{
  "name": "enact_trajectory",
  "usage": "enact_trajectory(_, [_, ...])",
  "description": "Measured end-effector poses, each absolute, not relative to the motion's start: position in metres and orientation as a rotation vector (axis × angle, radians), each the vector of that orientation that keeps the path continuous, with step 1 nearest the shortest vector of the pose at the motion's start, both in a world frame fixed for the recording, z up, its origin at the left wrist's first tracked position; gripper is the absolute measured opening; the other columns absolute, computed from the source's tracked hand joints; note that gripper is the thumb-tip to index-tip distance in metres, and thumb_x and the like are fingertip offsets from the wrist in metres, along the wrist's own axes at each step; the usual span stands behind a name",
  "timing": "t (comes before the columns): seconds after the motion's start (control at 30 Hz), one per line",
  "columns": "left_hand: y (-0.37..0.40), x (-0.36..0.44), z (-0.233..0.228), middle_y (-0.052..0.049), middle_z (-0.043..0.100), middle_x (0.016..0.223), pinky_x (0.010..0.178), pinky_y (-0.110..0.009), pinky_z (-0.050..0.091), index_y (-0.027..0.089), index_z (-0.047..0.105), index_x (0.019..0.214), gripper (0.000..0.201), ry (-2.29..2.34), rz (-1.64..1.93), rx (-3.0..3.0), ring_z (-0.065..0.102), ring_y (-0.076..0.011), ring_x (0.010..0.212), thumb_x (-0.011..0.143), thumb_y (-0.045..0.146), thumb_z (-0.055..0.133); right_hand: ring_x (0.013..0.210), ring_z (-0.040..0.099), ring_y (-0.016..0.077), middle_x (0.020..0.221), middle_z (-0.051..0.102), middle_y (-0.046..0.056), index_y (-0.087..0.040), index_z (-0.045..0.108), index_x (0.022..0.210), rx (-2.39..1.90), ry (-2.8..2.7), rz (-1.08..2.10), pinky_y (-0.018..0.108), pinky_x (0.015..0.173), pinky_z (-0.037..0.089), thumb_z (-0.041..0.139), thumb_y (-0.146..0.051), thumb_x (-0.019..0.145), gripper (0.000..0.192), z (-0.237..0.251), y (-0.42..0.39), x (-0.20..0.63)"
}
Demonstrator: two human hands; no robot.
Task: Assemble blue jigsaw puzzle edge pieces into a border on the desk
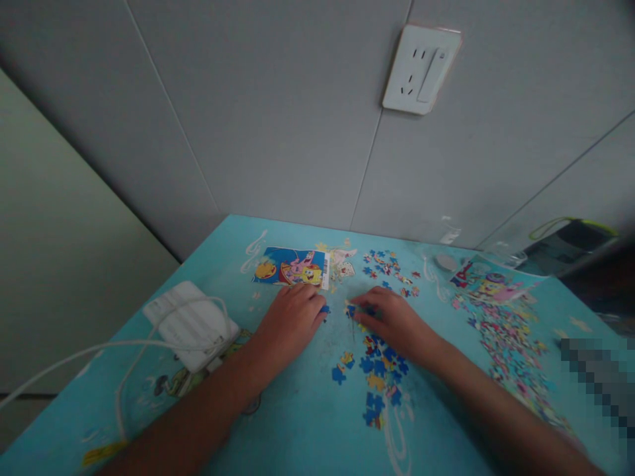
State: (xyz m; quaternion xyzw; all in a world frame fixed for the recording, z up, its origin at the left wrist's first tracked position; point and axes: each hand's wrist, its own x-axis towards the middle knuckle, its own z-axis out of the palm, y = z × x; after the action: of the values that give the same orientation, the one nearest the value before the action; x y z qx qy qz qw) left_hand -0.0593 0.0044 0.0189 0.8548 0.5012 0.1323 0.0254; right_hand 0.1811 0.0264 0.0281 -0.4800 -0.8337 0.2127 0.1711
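My left hand (290,324) lies knuckles-up on the turquoise cartoon-printed tabletop (297,423), fingertips touching a small blue cardboard puzzle piece (325,309). My right hand (391,320) pinches another blue piece (351,309) just beside it, above scattered blue pieces (380,370).

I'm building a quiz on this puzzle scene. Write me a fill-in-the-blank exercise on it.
1. Both hands rest on a ____ table.
2. The white power bank lies beside the ____ hand.
3. The right hand touches loose ____ pieces.
4. A white ____ is fixed to the wall.

Missing words: blue; left; puzzle; socket
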Motion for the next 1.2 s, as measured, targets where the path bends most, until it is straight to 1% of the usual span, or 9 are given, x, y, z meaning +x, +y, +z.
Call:
enact_trajectory(0.1, [0.004, -0.059, 0.020, -0.005, 0.064, 0.099, 0.086, -0.039, 0.044, 0.020, 0.067, 0.097, 0.009, 1.542, 0.420, 2.652, 0.058, -0.0236, 0.100, 0.092, 0.026, 0.063, 0.094, 0.064, 0.0215, 0.101, 0.068, 0.007, -0.026, 0.073, 0.114, -1.358, -2.396, 0.601, 0.034, 0.087, 0.048, 0.067, -0.028, 0.089, 0.026, 0.025, 0.028, 0.172])
enact_trajectory(0.3, [0.003, -0.058, 0.021, -0.005, 0.063, 0.098, 0.087, -0.039, 0.044, 0.020, 0.067, 0.096, 0.010, 1.546, 0.408, 2.657, 0.057, -0.0233, 0.099, 0.094, 0.027, 0.061, 0.091, 0.064, 0.0207, 0.099, 0.068, 0.005, -0.025, 0.074, 0.107, -1.301, -2.419, 0.663, 0.033, 0.084, 0.049, 0.068, -0.020, 0.085, 0.023, 0.028, 0.034, 0.169])
enact_trajectory(0.5, [0.003, -0.057, 0.022, -0.006, 0.063, 0.098, 0.088, -0.040, 0.044, 0.019, 0.066, 0.095, 0.008, 1.546, 0.400, 2.656, 0.057, -0.0236, 0.100, 0.093, 0.026, 0.061, 0.098, 0.063, 0.0176, 0.105, 0.070, 0.003, -0.027, 0.071, 0.115, -1.033, -2.482, 0.716, 0.031, 0.091, 0.047, 0.054, -0.009, 0.091, 0.035, 0.031, 0.036, 0.156])
enact_trajectory(0.6, [0.003, -0.058, 0.021, -0.005, 0.062, 0.097, 0.088, -0.040, 0.044, 0.019, 0.065, 0.095, 0.008, 1.552, 0.390, 2.657, 0.057, -0.0237, 0.100, 0.093, 0.026, 0.061, 0.097, 0.063, 0.0185, 0.104, 0.071, 0.005, -0.024, 0.070, 0.116, -1.091, -2.420, 0.665, 0.033, 0.090, 0.048, 0.053, -0.013, 0.094, 0.030, 0.029, 0.036, 0.153])
enact_trajectory(0.7, [0.003, -0.058, 0.021, -0.006, 0.062, 0.097, 0.087, -0.040, 0.044, 0.019, 0.065, 0.094, 0.008, 1.558, 0.385, 2.671, 0.057, -0.0239, 0.100, 0.093, 0.026, 0.061, 0.090, 0.063, 0.0190, 0.097, 0.070, 0.005, -0.022, 0.072, 0.112, -1.163, -2.421, 0.659, 0.032, 0.083, 0.049, 0.060, -0.022, 0.092, 0.023, 0.028, 0.036, 0.155])
enact_trajectory(0.83, [0.003, -0.058, 0.021, -0.006, 0.063, 0.098, 0.085, -0.039, 0.044, 0.019, 0.066, 0.094, 0.009, 1.559, 0.390, 2.673, 0.057, -0.0236, 0.099, 0.094, 0.026, 0.060, 0.085, 0.062, 0.0181, 0.096, 0.067, 0.005, -0.024, 0.072, 0.112, -1.178, -2.458, 0.656, 0.031, 0.080, 0.049, 0.066, -0.024, 0.089, 0.024, 0.027, 0.037, 0.158])
enact_trajectory(0.97, [0.004, -0.058, 0.021, -0.006, 0.063, 0.097, 0.087, -0.040, 0.044, 0.019, 0.066, 0.094, 0.009, 1.553, 0.395, 2.659, 0.057, -0.0238, 0.100, 0.093, 0.026, 0.060, 0.080, 0.061, 0.0169, 0.090, 0.065, 0.004, -0.024, 0.075, 0.099, -1.191, -2.482, 0.638, 0.030, 0.075, 0.048, 0.066, -0.020, 0.088, 0.014, 0.025, 0.035, 0.157])
enact_trajectory(1.07, [0.004, -0.058, 0.020, -0.005, 0.063, 0.097, 0.088, -0.040, 0.044, 0.020, 0.066, 0.094, 0.009, 1.552, 0.407, 2.656, 0.057, -0.0232, 0.099, 0.093, 0.026, 0.061, 0.081, 0.061, 0.0180, 0.086, 0.066, 0.004, -0.023, 0.075, 0.088, -1.222, -2.484, 0.600, 0.031, 0.076, 0.047, 0.068, -0.022, 0.087, 0.007, 0.026, 0.033, 0.156])
enact_trajectory(1.2, [0.004, -0.059, 0.021, -0.005, 0.063, 0.097, 0.088, -0.039, 0.044, 0.020, 0.066, 0.095, 0.010, 1.547, 0.409, 2.656, 0.058, -0.0231, 0.099, 0.094, 0.028, 0.061, 0.084, 0.063, 0.0195, 0.084, 0.067, 0.005, -0.022, 0.073, 0.080, -1.230, -2.492, 0.537, 0.032, 0.077, 0.047, 0.063, -0.033, 0.093, 0.020, 0.039, 0.036, 0.163])
